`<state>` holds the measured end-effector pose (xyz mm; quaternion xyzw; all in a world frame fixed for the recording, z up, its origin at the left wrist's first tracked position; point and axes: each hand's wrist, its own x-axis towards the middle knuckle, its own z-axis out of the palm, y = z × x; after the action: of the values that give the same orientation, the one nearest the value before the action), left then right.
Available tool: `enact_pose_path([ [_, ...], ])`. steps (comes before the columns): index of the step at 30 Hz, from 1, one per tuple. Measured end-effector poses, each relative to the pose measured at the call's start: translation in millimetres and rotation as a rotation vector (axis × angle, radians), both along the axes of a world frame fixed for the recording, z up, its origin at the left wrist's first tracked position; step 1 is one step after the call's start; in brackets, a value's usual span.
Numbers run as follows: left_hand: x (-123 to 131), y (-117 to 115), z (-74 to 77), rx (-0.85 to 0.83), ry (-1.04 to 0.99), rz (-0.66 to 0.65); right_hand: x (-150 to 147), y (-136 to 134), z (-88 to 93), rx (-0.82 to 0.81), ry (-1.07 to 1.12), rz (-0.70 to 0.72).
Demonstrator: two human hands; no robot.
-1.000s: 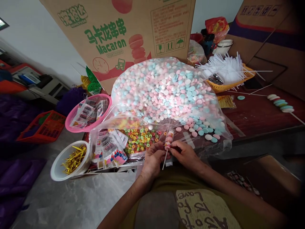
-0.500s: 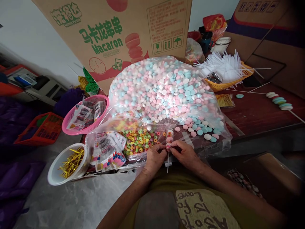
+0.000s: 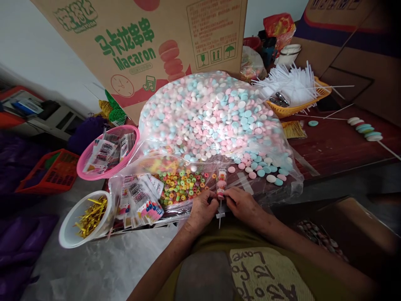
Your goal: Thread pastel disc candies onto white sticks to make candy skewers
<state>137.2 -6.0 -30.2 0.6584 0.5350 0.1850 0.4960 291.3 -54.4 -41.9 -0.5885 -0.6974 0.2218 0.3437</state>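
A tall cardboard box (image 3: 140, 46) printed "Macaron" stood at the back of the table, and against it leaned a big clear bag of pink, blue and white candies (image 3: 213, 117), with a smaller bag of coloured ring candies (image 3: 180, 184) in front and a white bowl of gold twist ties (image 3: 84, 217) off to the left. My left hand (image 3: 202, 211) and right hand (image 3: 242, 205) met at the table's near edge, just below the ring candies. Both pinched the wrapped candy skewer (image 3: 221, 184) at the base of its wrapper, holding it upright between my fingertips with its white stick pointing down.
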Motion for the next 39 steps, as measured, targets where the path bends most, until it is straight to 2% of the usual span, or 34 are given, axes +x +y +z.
enact_pose_path([
  [2,-0.5,1.1,-1.2,-0.066,-0.045,0.034,0.6,1.1,-0.6,-0.006,0.000,-0.008],
  [4,-0.7,4.0,-2.7,-0.065,-0.035,0.000,1.0,2.7,-0.5,-0.022,-0.017,-0.003],
  [9,0.1,13.7,-3.1,0.251,0.145,-0.236,0.5,6.2,-1.2,-0.093,-0.154,0.019],
  [12,1.2,17.0,-1.6,0.365,0.193,-0.328,-0.7,8.1,-1.7,-0.108,-0.186,0.017],
  [17,2.3,16.0,0.4,0.469,0.286,-0.383,-1.7,10.5,2.4,-0.118,-0.204,0.035],
  [20,2.4,9.9,7.7,0.516,0.349,-0.412,-1.1,5.6,3.1,-0.094,-0.229,0.074],
  [24,3.6,6.0,16.8,0.555,0.435,-0.476,2.9,-0.4,-11.9,-0.010,-0.405,0.151],
  [28,0.2,7.6,16.8,0.541,0.438,-0.454,2.0,0.8,-26.8,0.047,-0.516,0.202],
  [30,-3.0,6.2,17.0,0.538,0.446,-0.466,-1.7,0.9,-24.5,0.037,-0.549,0.212],
  [35,-11.7,1.1,20.8,0.550,0.528,-0.573,-9.5,1.9,-5.2,-0.011,-0.518,0.222],
  [39,-19.9,-3.2,16.8,0.568,0.519,-0.581,-8.3,0.9,3.0,0.013,-0.401,0.326],
])
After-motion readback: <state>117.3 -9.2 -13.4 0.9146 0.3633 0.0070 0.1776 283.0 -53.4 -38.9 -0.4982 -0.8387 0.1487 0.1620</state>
